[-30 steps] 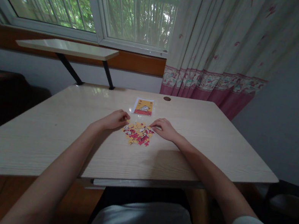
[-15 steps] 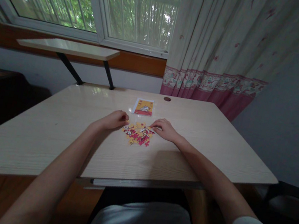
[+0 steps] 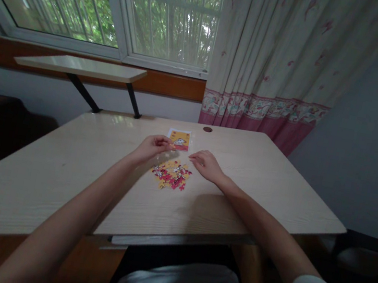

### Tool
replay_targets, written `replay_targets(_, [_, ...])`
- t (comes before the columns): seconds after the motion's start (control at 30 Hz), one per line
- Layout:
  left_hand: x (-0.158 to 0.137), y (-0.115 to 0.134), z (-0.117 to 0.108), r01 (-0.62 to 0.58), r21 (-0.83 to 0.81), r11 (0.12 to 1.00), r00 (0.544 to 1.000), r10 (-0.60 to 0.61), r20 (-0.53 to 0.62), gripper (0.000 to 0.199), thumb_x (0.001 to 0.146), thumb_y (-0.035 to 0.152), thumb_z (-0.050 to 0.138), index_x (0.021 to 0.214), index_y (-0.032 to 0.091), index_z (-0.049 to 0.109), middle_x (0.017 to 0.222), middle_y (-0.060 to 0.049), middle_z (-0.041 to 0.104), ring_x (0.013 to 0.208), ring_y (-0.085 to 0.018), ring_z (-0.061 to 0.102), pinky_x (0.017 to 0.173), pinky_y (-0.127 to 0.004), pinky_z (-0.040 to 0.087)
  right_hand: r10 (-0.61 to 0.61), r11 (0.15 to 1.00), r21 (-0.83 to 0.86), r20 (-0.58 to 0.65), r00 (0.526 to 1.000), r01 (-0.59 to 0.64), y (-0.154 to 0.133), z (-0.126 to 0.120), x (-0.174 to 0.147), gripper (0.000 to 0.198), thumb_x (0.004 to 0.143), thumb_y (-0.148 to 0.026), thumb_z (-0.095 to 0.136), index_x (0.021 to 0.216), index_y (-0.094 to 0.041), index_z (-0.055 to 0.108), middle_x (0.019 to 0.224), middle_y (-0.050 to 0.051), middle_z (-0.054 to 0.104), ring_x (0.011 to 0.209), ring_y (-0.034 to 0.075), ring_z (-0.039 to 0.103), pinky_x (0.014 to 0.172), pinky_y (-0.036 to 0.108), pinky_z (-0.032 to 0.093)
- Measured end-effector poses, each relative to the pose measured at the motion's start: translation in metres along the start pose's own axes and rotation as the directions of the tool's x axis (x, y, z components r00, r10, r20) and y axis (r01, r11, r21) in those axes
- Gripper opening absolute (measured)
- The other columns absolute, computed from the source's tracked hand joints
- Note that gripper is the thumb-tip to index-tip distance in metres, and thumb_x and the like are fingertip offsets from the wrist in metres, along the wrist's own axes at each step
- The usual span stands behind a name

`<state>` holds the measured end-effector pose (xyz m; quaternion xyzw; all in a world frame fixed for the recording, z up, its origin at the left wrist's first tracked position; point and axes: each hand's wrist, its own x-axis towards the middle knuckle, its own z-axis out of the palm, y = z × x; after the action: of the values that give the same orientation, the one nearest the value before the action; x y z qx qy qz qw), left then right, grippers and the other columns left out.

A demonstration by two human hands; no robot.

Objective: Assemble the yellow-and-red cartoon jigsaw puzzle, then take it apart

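A loose heap of jigsaw pieces (image 3: 171, 175) in yellow, red and white lies on the light wood desk. Above its far left side, my left hand (image 3: 154, 148) is raised, thumb and fingers pinched on a small yellow-orange puzzle piece (image 3: 173, 147). Its fingertips overlap the lower left of the picture card (image 3: 182, 138), which shows a white cartoon figure on yellow and red. My right hand (image 3: 207, 165) is at the heap's far right, fingers curled and tips close together near the desk top. Whatever is between those tips is too small to make out.
A raised shelf (image 3: 85, 67) on black legs stands at the desk's back left. A round cable hole (image 3: 207, 129) sits near the back edge. Behind are a barred window and a long patterned curtain (image 3: 259, 76). The desk (image 3: 260, 193) extends to both sides.
My left hand has lifted from the heap's left edge and moved right and away from me, with a puzzle piece in its fingers. My right hand has barely moved. The view has tilted slightly.
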<state>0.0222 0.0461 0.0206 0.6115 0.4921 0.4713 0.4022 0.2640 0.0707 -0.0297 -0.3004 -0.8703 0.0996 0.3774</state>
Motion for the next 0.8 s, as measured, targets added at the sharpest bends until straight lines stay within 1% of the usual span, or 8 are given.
replay_targets(0.07, [0.006,0.011,0.017,0.050,-0.108,0.993,0.999,-0.051,-0.009,0.021,0.059,0.027,0.077,0.072,0.015,0.067,0.065,-0.003,0.066,0.059,-0.012,0.057,0.056,-0.024,0.040,0.010,0.999,-0.045,-0.144,0.989,-0.016,-0.006,-0.007,0.002,0.017,0.088,-0.024,0.058,0.100,-0.021,0.069,0.092,0.006,0.071,0.089,0.018,0.061,0.083,0.034,0.044])
replay_targets(0.13, [0.010,0.021,0.033,0.090,-0.235,0.968,0.996,-0.084,0.035,0.023,0.057,0.029,0.079,0.072,0.014,0.068,0.068,-0.005,0.068,0.064,-0.014,0.062,0.062,-0.026,0.045,0.002,0.996,-0.089,-0.259,0.966,-0.026,-0.010,-0.015,0.003,0.020,0.088,-0.029,0.059,0.104,-0.021,0.068,0.091,0.006,0.070,0.088,0.019,0.060,0.084,0.035,0.043])
replay_targets(0.23, [0.013,0.028,0.052,0.089,-0.313,0.945,0.996,-0.084,0.030,0.029,0.050,0.031,0.083,0.068,0.014,0.069,0.069,-0.004,0.069,0.064,-0.014,0.061,0.066,-0.028,0.048,-0.031,0.990,-0.142,-0.334,0.942,-0.017,-0.013,-0.024,0.002,0.025,0.087,-0.034,0.062,0.107,-0.022,0.067,0.088,0.005,0.069,0.087,0.020,0.059,0.083,0.035,0.042])
replay_targets(0.37, [0.012,0.022,0.066,0.090,-0.291,0.953,0.995,-0.098,-0.014,0.035,0.044,0.038,0.086,0.065,0.015,0.070,0.065,-0.003,0.067,0.057,-0.010,0.054,0.055,-0.024,0.041,-0.068,0.980,-0.200,-0.320,0.945,0.003,-0.011,-0.026,0.001,0.026,0.086,-0.039,0.063,0.105,-0.023,0.068,0.087,0.004,0.069,0.087,0.019,0.059,0.082,0.035,0.041])
replay_targets(0.47, [0.010,0.012,0.069,0.070,-0.290,0.954,0.996,-0.084,-0.038,0.038,0.042,0.042,0.087,0.066,0.016,0.071,0.065,-0.003,0.067,0.056,-0.009,0.052,0.053,-0.023,0.038,-0.108,0.970,-0.242,-0.308,0.945,0.032,-0.012,-0.024,0.002,0.024,0.086,-0.041,0.062,0.100,-0.023,0.070,0.085,0.004,0.070,0.084,0.019,0.059,0.079,0.034,0.040])
replay_targets(0.6, [0.009,0.001,0.068,0.018,-0.296,0.955,0.998,-0.034,-0.050,0.041,0.043,0.044,0.087,0.069,0.016,0.072,0.067,-0.002,0.068,0.058,-0.010,0.053,0.056,-0.023,0.039,-0.116,0.964,-0.263,-0.307,0.945,0.033,-0.014,-0.023,0.003,0.024,0.087,-0.042,0.060,0.098,-0.023,0.071,0.084,0.004,0.070,0.083,0.019,0.059,0.078,0.034,0.039])
replay_targets(0.7, [0.007,-0.003,0.065,-0.026,-0.245,0.969,0.999,0.016,-0.040,0.041,0.050,0.047,0.085,0.075,0.016,0.074,0.073,-0.004,0.070,0.062,-0.012,0.056,0.061,-0.026,0.043,-0.111,0.969,-0.245,-0.292,0.950,0.038,-0.014,-0.023,0.003,0.024,0.088,-0.042,0.059,0.098,-0.023,0.071,0.085,0.005,0.070,0.083,0.019,0.059,0.079,0.034,0.039])
replay_targets(0.8, [0.002,-0.002,0.059,-0.085,-0.158,0.984,0.996,0.087,0.006,0.044,0.056,0.049,0.080,0.084,0.016,0.074,0.081,-0.007,0.072,0.070,-0.016,0.061,0.068,-0.031,0.048,-0.096,0.978,-0.204,-0.273,0.957,0.040,-0.013,-0.024,0.002,0.022,0.088,-0.039,0.059,0.098,-0.023,0.071,0.087,0.006,0.070,0.084,0.020,0.059,0.081,0.036,0.038])
